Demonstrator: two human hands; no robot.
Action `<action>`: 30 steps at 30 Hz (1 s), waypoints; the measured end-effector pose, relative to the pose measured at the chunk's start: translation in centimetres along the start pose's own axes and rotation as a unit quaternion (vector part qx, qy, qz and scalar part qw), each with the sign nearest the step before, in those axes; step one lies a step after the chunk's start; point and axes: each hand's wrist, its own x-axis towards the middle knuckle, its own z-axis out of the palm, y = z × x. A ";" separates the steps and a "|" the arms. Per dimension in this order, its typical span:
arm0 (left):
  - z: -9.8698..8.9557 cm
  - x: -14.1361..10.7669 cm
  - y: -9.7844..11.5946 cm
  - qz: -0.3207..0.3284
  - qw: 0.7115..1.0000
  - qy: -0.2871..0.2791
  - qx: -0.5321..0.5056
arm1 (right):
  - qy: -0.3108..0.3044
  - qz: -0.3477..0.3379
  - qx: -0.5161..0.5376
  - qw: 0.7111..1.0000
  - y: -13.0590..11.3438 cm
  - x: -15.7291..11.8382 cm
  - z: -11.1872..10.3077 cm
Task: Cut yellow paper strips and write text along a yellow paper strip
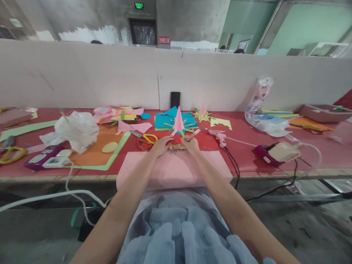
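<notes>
A pink paper cone [179, 120] stands on a ring of green and yellow paper strips [188, 126] over blue sheets [161, 120]. My left hand [162, 146] is closed at the near left side of the strips, its fingertips on something I cannot make out. My right hand [191, 143] holds a slim pinkish stick [194, 134], its fingertips beside a green strip. A small patterned yellow piece [177, 147] lies between both hands. Behind to the right is a second pink cone [203, 110] on similar strips.
Yellow-handled scissors [150, 138] lie left of my left hand. A pink glue gun [220, 139] with a black cord is to the right. Power strips [41, 158], crumpled white plastic [78, 130] and paper scraps sit farther out. A white partition [110, 77] stands behind the red table [239, 157].
</notes>
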 end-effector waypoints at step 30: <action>0.1 0.1 -0.2 0.004 1.000 0.003 -0.001 | 0.020 -0.005 0.007 1.000 0.9 0.6 0.5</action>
